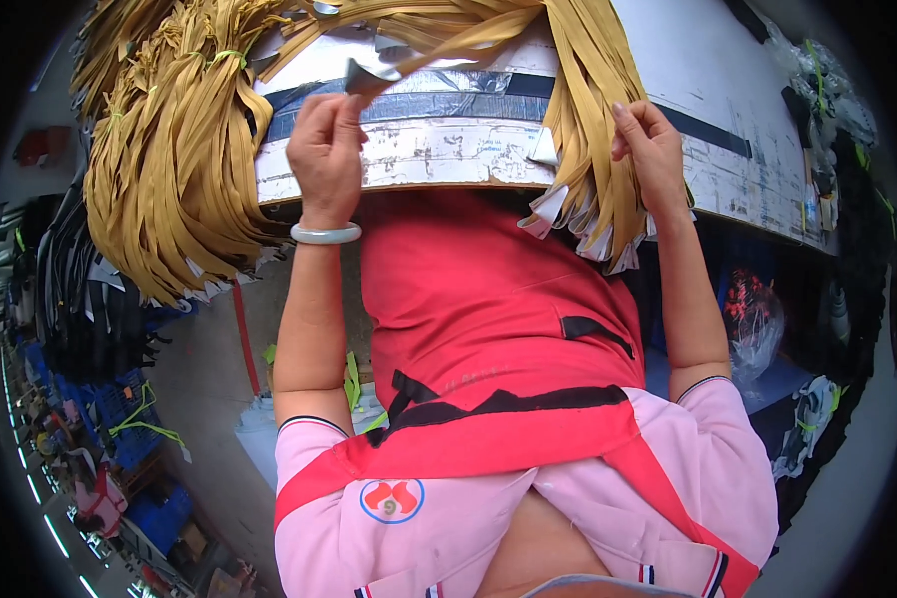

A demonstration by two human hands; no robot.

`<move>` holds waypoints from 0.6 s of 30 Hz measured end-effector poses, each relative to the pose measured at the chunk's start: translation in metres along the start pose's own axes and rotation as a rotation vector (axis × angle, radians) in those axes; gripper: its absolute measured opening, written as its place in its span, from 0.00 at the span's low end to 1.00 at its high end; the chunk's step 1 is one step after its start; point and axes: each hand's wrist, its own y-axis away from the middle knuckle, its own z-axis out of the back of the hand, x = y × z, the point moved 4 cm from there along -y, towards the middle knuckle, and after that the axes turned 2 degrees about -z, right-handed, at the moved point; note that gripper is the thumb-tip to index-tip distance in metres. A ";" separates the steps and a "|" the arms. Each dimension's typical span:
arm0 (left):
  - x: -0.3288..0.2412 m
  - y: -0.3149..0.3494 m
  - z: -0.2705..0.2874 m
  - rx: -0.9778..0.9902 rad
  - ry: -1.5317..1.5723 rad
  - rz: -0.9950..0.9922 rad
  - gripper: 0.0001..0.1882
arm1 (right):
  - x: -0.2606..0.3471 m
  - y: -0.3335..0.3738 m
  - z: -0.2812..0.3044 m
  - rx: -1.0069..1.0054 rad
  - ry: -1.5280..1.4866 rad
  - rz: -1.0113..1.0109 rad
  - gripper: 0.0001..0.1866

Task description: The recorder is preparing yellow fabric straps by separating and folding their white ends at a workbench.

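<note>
My left hand is raised over the table's near edge, thumb and fingers pinched on the end of a golden-yellow strap. That end is grey and blurred by motion, and the strap runs right toward a bundle. My right hand is beside that strap bundle, its fingers half curled and apart, close against the straps' right side. Nothing shows in its grasp. The bundle drapes over the table edge, and its lower ends carry white tabs.
A thick heap of golden straps, bound with a green tie, overhangs the left of the white, dark-taped table. Black straps hang further left, near a blue crate. Clear plastic bags hang at right.
</note>
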 end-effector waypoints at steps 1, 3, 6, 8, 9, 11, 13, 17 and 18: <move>0.020 -0.011 0.028 -0.134 0.143 0.125 0.09 | 0.001 -0.001 0.017 -0.043 0.046 0.012 0.13; 0.034 -0.020 0.058 -0.280 0.068 0.194 0.10 | -0.003 0.006 0.034 -0.042 0.088 0.009 0.13; 0.037 -0.002 0.026 0.010 -0.052 0.136 0.09 | -0.016 0.022 0.023 0.131 0.188 -0.090 0.13; 0.016 0.022 -0.026 0.251 -0.113 -0.011 0.06 | -0.011 0.028 0.005 0.144 0.182 -0.066 0.12; 0.008 0.035 -0.052 0.362 -0.087 -0.047 0.05 | -0.004 0.029 -0.005 0.145 0.225 -0.041 0.12; -0.002 0.056 -0.099 0.531 -0.034 -0.102 0.09 | 0.004 0.027 -0.021 0.171 0.203 0.007 0.13; -0.023 0.057 -0.135 0.565 -0.101 -0.348 0.14 | 0.009 0.024 -0.028 0.189 0.189 0.055 0.13; -0.022 0.042 -0.167 0.608 -0.274 -0.569 0.12 | 0.014 0.024 -0.032 0.226 0.312 0.168 0.13; -0.015 0.038 -0.170 0.713 -0.300 -0.544 0.10 | 0.010 0.026 -0.033 0.229 0.339 0.183 0.12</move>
